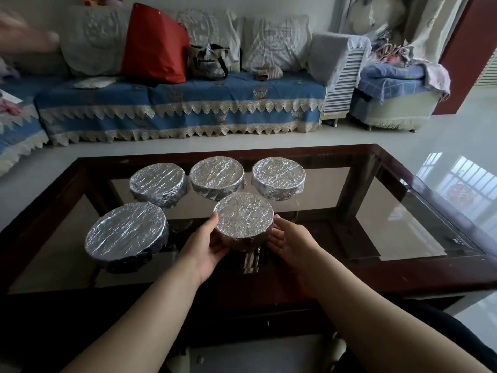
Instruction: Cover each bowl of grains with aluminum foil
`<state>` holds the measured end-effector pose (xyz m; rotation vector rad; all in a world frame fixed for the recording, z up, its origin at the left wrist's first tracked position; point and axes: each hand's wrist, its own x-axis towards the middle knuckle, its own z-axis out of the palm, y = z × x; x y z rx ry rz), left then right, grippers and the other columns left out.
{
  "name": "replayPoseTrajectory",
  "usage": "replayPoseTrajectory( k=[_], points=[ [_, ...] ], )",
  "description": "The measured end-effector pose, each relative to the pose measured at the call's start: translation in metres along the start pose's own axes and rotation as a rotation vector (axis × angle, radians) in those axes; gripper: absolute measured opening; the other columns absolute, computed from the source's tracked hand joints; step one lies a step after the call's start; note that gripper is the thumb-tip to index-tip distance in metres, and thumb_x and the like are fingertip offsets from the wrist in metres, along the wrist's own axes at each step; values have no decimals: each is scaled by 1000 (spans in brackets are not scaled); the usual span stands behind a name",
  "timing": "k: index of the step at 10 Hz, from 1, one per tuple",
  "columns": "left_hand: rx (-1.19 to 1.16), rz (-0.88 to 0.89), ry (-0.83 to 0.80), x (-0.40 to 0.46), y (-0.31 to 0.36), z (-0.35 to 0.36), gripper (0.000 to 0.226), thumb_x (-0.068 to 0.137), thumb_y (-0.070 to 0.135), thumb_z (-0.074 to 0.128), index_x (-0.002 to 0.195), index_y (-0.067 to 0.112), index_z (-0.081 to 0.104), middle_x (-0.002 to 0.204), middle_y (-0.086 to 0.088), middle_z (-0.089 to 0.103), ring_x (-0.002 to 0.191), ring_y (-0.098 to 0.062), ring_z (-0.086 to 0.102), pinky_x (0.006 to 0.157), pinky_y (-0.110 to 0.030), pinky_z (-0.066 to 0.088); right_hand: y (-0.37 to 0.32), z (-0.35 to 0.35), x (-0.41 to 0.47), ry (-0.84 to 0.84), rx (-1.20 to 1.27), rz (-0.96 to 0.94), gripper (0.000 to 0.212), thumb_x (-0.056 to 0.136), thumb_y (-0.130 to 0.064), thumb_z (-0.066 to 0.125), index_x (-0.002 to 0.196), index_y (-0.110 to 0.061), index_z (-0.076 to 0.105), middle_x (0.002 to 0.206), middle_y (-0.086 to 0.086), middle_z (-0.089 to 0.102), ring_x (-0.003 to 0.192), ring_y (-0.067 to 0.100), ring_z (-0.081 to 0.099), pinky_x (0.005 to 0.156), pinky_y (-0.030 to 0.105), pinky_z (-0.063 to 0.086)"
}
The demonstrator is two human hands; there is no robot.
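Several bowls wrapped in crinkled aluminum foil stand on the glass-topped table (pixel 403 219). Three form a far row: a left bowl (pixel 158 184), a middle bowl (pixel 217 175) and a right bowl (pixel 278 177). Another foil-covered bowl (pixel 126 232) sits nearer, at the left. The nearest bowl (pixel 243 220) is in the middle, its foil pulled tight over the top and down the sides. My left hand (pixel 208 246) cups its left side and my right hand (pixel 289 239) presses against its right side. The grains are hidden under the foil.
The table has a dark wooden frame (pixel 419 275) around the glass. Beyond it is a sofa with a blue cover (pixel 188 103), a red bag (pixel 156 44) and a dark bag (pixel 208 61). A blurred hand (pixel 24 36) shows at the top left. White floor lies to the right.
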<state>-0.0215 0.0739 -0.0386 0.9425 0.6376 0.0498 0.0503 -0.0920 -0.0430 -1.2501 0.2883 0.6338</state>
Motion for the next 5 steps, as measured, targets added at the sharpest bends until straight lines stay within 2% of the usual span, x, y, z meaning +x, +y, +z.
replayPoseTrajectory(
  k=[1,2,3,4,5],
  points=[
    [-28,15,16,1,3,0,32,94,35,60,117,14,62,106,-10,65,89,-22,63,72,-33,53,0,1,2,-5,5,6,22,101,-25,46,94,-8,59,101,12,63,91,24,60,91,35,46],
    [-10,15,25,2,5,0,25,95,36,59,107,15,63,104,-10,66,89,-23,63,71,-34,52,0,-2,0,24,-2,8,13,102,-19,45,102,-10,54,94,11,63,77,22,61,72,31,50],
    [53,15,67,4,5,1,25,97,41,55,103,18,62,108,-8,65,95,-23,62,79,-36,52,-15,-7,-19,245,25,-231,12,94,-1,50,102,-8,56,71,7,55,55,13,54,49,22,42],
    [97,31,170,12,5,-2,27,99,40,51,107,16,59,118,-10,61,111,-26,59,93,-42,50,-58,-5,-70,272,111,-623,18,94,-5,55,112,-6,59,74,2,62,63,11,59,58,21,50],
    [241,155,241,21,4,-3,24,103,32,43,113,14,56,129,-12,57,113,-26,54,101,-42,43,-102,1,-161,55,164,-983,17,96,-11,54,105,-3,65,67,-1,58,68,12,55,68,23,51]
  ],
)
